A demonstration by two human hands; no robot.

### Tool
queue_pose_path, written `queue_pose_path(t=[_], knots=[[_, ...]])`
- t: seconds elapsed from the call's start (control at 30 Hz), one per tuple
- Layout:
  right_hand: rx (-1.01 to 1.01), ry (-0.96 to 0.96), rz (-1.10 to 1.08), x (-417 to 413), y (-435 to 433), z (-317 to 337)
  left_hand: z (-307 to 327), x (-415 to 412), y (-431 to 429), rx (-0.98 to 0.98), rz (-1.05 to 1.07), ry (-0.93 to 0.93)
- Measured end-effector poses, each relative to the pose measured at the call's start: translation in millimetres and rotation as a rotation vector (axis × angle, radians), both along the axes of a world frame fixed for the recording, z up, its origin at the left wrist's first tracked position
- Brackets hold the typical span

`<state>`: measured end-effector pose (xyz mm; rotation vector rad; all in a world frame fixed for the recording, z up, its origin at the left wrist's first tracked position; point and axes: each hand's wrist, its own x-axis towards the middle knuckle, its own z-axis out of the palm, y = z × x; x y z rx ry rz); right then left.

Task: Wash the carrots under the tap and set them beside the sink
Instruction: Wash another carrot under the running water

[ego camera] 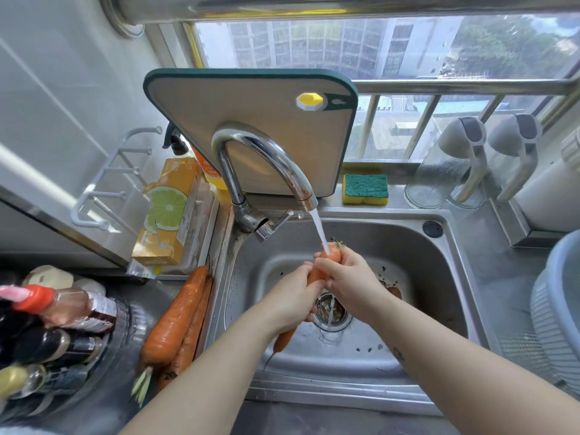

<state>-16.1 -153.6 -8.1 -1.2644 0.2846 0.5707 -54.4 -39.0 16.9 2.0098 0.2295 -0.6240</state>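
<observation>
My left hand [293, 298] and right hand [350, 279] both grasp the carrot [315, 273], slanting lower-left toward the counter [157, 296]; left hand nearer.

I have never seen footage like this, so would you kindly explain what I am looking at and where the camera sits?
There is no machine here. A person wears one wide-angle camera on the head, looking down at their own bare arms, which is why the edges look curved. The left hand and right hand both hold one carrot in the running water from the tap, above the steel sink. On the counter left of the sink lie two more carrots. Behind stand a cutting board and a sponge.
</observation>
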Motion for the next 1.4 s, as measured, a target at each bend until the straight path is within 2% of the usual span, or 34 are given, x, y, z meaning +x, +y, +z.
queue_pose_path(t=[0.07,0.13,0.2,0.27,0.33,0.4,0.5,0.57,0.67,0.73,0.8,0.87,1.0,1.17,1.3,1.4], knots=[[-0.208,-0.074,-0.004,1,4,-3,0,-1,-3,0.155,-0.045,-0.089],[-0.324,-0.104,-0.059,2,7,-4,-1,-3,-7,0.237,-0.036,-0.126],[-0.254,-0.046,-0.171,3,9,-1,-2,-6,-10,0.246,-0.009,-0.155],[-0.074,0.081,-0.267,5,7,5,-3,-7,-10,0.199,0.028,-0.178],[0.071,0.129,-0.239,4,1,9,-2,-8,-9,0.178,0.04,-0.182],[0.134,0.113,-0.115,0,-1,10,-4,-8,-7,0.214,0.024,-0.187],[0.053,0.089,-0.036,-5,2,2,-6,-7,-7,0.351,-0.038,-0.224],[-0.075,0.043,-0.1,-4,8,0,-9,-7,-8,0.447,-0.104,-0.301],[-0.263,-0.007,-0.181,0,16,-2,-11,-8,-10,0.474,-0.127,-0.374],[-0.277,0.048,-0.246,5,19,1,-10,-10,-9,0.478,-0.132,-0.391],[-0.208,0.156,-0.265,11,15,2,-8,-13,-5,0.482,-0.146,-0.391],[-0.166,0.236,-0.186,15,5,0,-8,-15,2,0.493,-0.176,-0.363],[-0.241,0.327,0.165,15,-16,-4,-7,-15,13,0.534,-0.204,-0.29],[-0.344,0.348,0.172,21,-18,-11,-6,-17,11,0.482,-0.18,-0.221],[-0.444,0.316,0.134,22,-20,-16,-1,-19,12,0.457,-0.108,-0.24],[-0.562,0.271,0.266,19,-28,-21,2,-13,16,0.495,-0.116,-0.229]])
